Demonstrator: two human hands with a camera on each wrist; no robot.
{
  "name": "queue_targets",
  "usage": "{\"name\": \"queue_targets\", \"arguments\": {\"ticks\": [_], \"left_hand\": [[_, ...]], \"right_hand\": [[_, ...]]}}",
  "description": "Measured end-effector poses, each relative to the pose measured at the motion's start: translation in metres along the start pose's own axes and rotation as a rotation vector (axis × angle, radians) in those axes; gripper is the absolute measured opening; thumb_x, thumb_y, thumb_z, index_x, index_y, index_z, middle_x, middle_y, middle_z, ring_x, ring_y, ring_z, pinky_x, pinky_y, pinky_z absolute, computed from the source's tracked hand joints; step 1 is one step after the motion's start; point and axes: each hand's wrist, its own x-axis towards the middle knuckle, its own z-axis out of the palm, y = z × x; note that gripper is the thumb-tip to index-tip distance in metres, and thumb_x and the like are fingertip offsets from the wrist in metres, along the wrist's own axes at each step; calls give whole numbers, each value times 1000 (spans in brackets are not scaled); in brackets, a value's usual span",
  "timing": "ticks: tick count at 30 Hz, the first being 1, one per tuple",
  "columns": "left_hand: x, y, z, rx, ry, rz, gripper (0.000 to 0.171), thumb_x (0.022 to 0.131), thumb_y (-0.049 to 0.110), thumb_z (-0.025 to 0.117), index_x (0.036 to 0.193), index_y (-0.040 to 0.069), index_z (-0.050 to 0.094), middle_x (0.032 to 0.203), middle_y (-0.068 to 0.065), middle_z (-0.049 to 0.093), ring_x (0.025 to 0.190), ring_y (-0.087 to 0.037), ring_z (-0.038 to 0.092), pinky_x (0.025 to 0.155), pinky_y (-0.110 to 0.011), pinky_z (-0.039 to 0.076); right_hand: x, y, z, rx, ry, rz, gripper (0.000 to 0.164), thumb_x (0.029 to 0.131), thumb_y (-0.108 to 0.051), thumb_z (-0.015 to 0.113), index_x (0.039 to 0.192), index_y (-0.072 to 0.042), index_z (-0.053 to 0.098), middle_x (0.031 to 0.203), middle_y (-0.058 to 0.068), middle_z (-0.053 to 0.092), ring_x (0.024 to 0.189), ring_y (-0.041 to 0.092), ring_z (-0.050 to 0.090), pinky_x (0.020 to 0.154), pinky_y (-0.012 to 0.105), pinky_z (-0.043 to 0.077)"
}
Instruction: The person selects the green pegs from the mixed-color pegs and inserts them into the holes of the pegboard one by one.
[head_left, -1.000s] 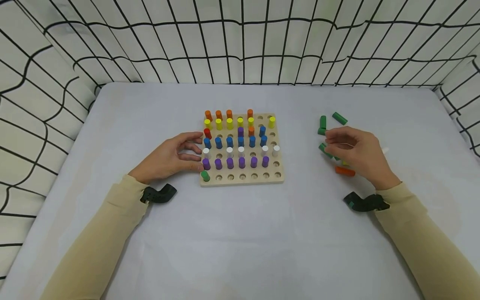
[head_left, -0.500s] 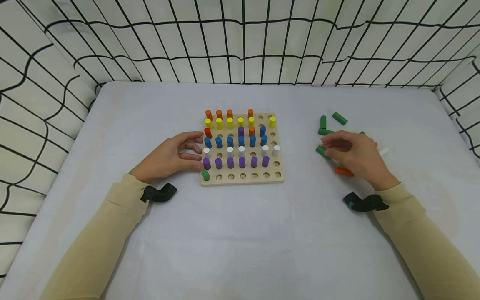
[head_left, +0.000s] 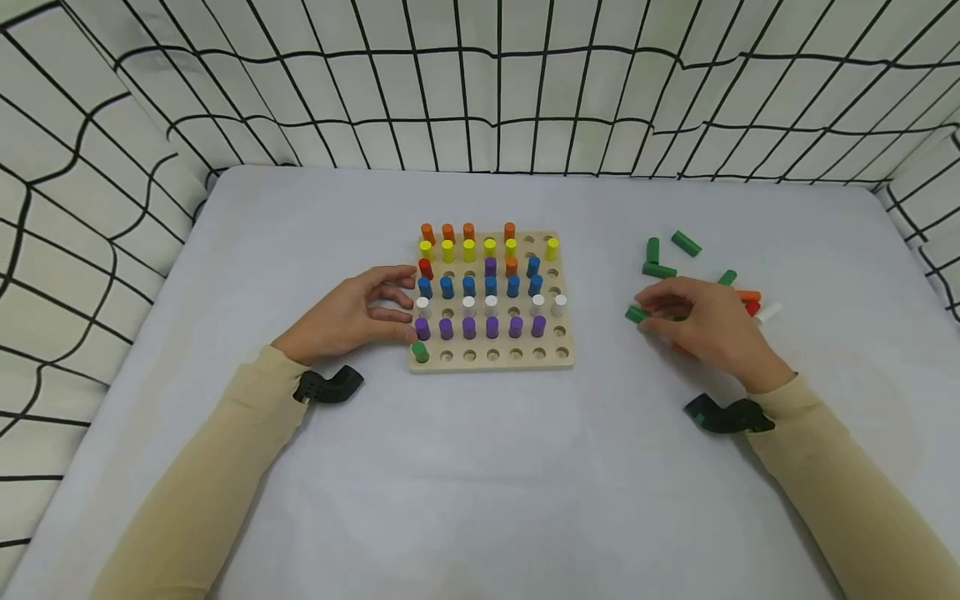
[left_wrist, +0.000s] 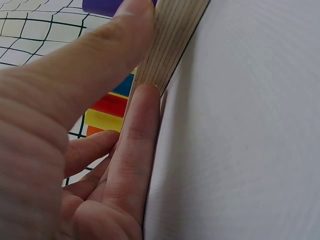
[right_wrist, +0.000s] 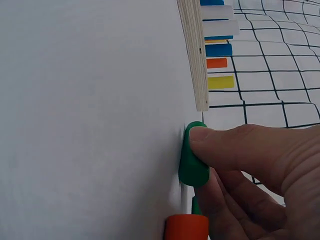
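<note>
A wooden pegboard (head_left: 482, 367) lies on the table, its rows partly filled with upright coloured pegs. My left hand (head_left: 345, 312) rests against the board's left side; in the left wrist view the thumb (left_wrist: 107, 42) is at its upper edge and a straight finger (left_wrist: 137, 125) meets its layered side. One green peg (head_left: 420, 352) stands in the front left hole. Right of the board, my right hand (head_left: 705, 325) pinches a loose green peg (right_wrist: 194, 157) at the tabletop, the thumb (right_wrist: 220, 142) over its near end. An orange peg (right_wrist: 186, 227) lies close below.
Several loose green pegs (head_left: 659, 271) lie beyond my right hand. Orange (head_left: 748, 295), red (head_left: 752, 307) and white (head_left: 769, 312) pegs lie just right of it. A black wire grid (head_left: 498, 108) borders the white-covered table (head_left: 495, 483) at the back and sides.
My right hand has shifted slightly left and down, its fingertips now at a green peg lying at the left of the loose pile. The left hand keeps its place at the board.
</note>
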Motion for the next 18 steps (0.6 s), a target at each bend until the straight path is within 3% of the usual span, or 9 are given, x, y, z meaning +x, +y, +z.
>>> {"name": "queue_targets", "arguments": {"ticks": [9, 18], "left_hand": [[2, 0, 0, 4, 2, -8, 94, 86, 28, 86, 161, 16, 32, 136, -10, 58, 123, -26, 70, 110, -35, 54], [1, -1, 1, -5, 2, -6, 93, 85, 27, 87, 161, 15, 33, 135, -10, 59, 122, -25, 70, 111, -35, 54]], "right_hand": [[-2, -3, 4, -33, -19, -74, 31, 87, -19, 84, 116, -12, 76, 110, 9, 78, 94, 18, 71, 75, 3, 49], [-4, -9, 8, -61, -39, -97, 29, 87, -17, 84, 114, -13, 76, 105, 6, 77, 94, 20, 70, 76, 4, 49]]}}
